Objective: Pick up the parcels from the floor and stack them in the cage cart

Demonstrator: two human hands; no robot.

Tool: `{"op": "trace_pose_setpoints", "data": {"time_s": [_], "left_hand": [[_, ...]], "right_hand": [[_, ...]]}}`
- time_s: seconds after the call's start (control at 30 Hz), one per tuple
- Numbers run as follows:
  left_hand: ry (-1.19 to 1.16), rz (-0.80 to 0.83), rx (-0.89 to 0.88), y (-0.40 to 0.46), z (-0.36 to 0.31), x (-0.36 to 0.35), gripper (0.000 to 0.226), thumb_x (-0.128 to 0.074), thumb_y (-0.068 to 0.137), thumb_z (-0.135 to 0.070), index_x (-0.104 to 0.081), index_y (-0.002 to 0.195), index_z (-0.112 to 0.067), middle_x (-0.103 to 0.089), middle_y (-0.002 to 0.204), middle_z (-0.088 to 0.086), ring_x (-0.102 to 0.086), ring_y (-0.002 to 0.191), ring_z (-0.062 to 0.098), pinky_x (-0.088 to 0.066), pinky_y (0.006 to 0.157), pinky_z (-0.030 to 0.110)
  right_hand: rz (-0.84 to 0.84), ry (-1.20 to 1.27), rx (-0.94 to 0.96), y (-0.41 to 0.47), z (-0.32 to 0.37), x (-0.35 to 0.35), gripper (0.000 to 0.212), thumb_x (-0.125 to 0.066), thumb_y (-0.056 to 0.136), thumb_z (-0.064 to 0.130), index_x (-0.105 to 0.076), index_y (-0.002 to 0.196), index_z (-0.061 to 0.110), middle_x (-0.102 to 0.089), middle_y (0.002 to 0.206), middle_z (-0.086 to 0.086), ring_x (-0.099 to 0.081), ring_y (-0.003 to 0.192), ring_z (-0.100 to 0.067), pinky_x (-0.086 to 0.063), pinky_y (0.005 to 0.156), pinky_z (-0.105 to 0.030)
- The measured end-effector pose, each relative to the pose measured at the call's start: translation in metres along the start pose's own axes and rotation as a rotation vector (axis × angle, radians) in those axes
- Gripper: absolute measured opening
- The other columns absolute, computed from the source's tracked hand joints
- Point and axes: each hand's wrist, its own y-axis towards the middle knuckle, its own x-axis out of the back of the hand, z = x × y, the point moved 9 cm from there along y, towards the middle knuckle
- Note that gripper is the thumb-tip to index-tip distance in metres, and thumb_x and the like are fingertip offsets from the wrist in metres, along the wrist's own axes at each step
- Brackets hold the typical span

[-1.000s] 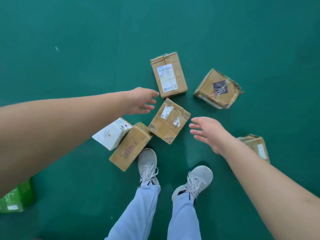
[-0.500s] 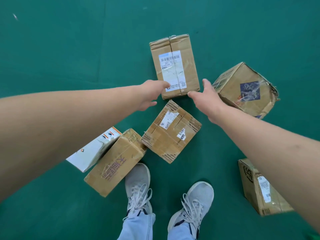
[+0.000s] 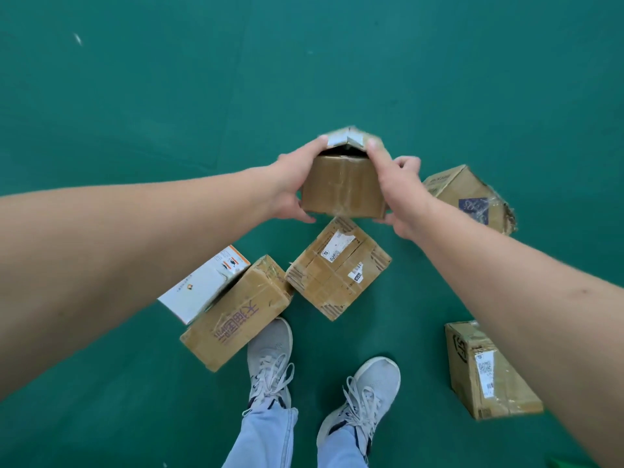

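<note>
The green floor (image 3: 135, 130) fills the view, and no cage cart shows in it. Five parcels lie around the person's shoes (image 3: 270, 359): a long box (image 3: 236, 315) with printed characters just ahead of the left shoe, a white box (image 3: 202, 285) tucked against its far side, a square box (image 3: 337, 268) in the middle with labels on top, a crumpled box (image 3: 472, 197) to the right, and a tilted box (image 3: 486, 373) near the right forearm. A sixth, the held box (image 3: 342, 185), is tipped up on end beyond the square box, its top flaps gaping a little. The left hand (image 3: 293, 184) grips its left side, fingers curled over the top edge and thumb low; the right hand (image 3: 398, 194) clamps the right side the same way. This looks like the pick-up step, early in the task. Whether the box has left the floor I cannot tell. Next it needs lifting clear and carrying to the cart, with the loose flaps kept from catching.
</note>
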Motion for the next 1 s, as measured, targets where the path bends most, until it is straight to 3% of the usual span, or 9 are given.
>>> {"op": "trace_pose_setpoints", "data": {"time_s": [0.07,0.2,0.3,0.43,0.57,0.63,0.77,0.87,1.0], "left_hand": [[-0.068,0.009,-0.012,-0.043,-0.012,0.011,0.063,-0.075,0.081,-0.058,-0.056,0.132,-0.027,-0.062,0.114,0.007,-0.068,0.094,0.03,-0.059,0.081,0.054],[-0.109,0.039,-0.015,-0.133,-0.031,0.037,0.027,-0.069,0.092,-0.044,-0.063,0.108,-0.023,-0.06,0.102,0.007,-0.065,0.093,0.03,-0.056,0.093,0.05],[-0.153,0.029,-0.064,-0.205,-0.048,0.067,0.047,-0.074,0.086,-0.046,-0.059,0.125,-0.026,-0.062,0.116,0.008,-0.067,0.097,0.031,-0.059,0.084,0.05],[-0.169,-0.027,-0.152,-0.298,-0.059,0.107,0.066,-0.077,0.079,-0.05,-0.051,0.136,-0.027,-0.064,0.12,0.008,-0.067,0.095,0.027,-0.061,0.075,0.044],[-0.266,-0.05,-0.194,-0.424,-0.047,0.153,0.094,-0.083,0.053,-0.057,-0.052,0.136,-0.027,-0.065,0.127,0.01,-0.066,0.1,0.028,-0.058,0.064,0.04],[-0.315,-0.046,-0.215,-0.482,-0.038,0.169,0.093,-0.083,0.055,-0.056,-0.052,0.137,-0.026,-0.064,0.13,0.011,-0.066,0.099,0.027,-0.058,0.062,0.038],[-0.388,-0.04,-0.283,-0.594,-0.007,0.2,0.071,-0.078,0.076,-0.052,-0.057,0.136,-0.021,-0.063,0.124,0.008,-0.063,0.101,0.028,-0.062,0.078,0.045],[-0.451,-0.051,-0.308,-0.671,0.03,0.216,0.044,-0.071,0.089,-0.049,-0.066,0.121,-0.02,-0.061,0.114,0.006,-0.062,0.099,0.028,-0.055,0.095,0.052],[-0.572,-0.115,-0.367,-0.771,0.083,0.218,0.032,-0.068,0.092,-0.049,-0.066,0.114,-0.025,-0.062,0.108,0.007,-0.062,0.096,0.029,-0.053,0.099,0.053]], "right_hand": [[0.017,0.018,-0.018,-0.035,0.023,-0.005,0.056,-0.061,0.089,0.067,-0.036,0.118,0.026,-0.054,0.116,-0.001,-0.062,0.108,-0.022,-0.059,0.093,-0.052],[0.016,0.024,-0.002,-0.112,0.076,-0.009,0.058,-0.067,0.086,0.057,-0.039,0.124,0.023,-0.059,0.116,-0.005,-0.064,0.102,-0.022,-0.059,0.091,-0.048],[0.119,0.049,-0.018,-0.177,0.111,-0.03,0.071,-0.068,0.072,0.063,-0.051,0.131,0.026,-0.07,0.121,-0.007,-0.072,0.101,-0.026,-0.062,0.087,-0.05],[0.227,0.051,-0.049,-0.269,0.144,-0.054,0.077,-0.07,0.069,0.065,-0.053,0.135,0.029,-0.072,0.12,-0.009,-0.075,0.098,-0.031,-0.061,0.063,-0.043],[0.295,-0.053,0.028,-0.385,0.183,-0.073,0.085,-0.075,0.064,0.065,-0.052,0.138,0.031,-0.072,0.122,-0.009,-0.074,0.101,-0.033,-0.062,0.067,-0.046],[0.324,-0.095,0.069,-0.438,0.198,-0.08,0.085,-0.075,0.064,0.065,-0.051,0.138,0.031,-0.07,0.125,-0.01,-0.073,0.104,-0.033,-0.063,0.073,-0.052],[0.373,-0.228,0.174,-0.554,0.221,-0.091,0.071,-0.07,0.082,0.059,-0.043,0.139,0.029,-0.066,0.123,-0.005,-0.07,0.105,-0.027,-0.063,0.085,-0.051],[0.433,-0.363,0.247,-0.634,0.227,-0.096,0.064,-0.067,0.09,0.055,-0.04,0.141,0.03,-0.064,0.119,-0.002,-0.067,0.102,-0.023,-0.062,0.083,-0.044],[0.513,-0.47,0.351,-0.738,0.221,-0.093,0.063,-0.066,0.091,0.054,-0.04,0.143,0.03,-0.063,0.118,0.0,-0.065,0.101,-0.021,-0.059,0.082,-0.041]]}}
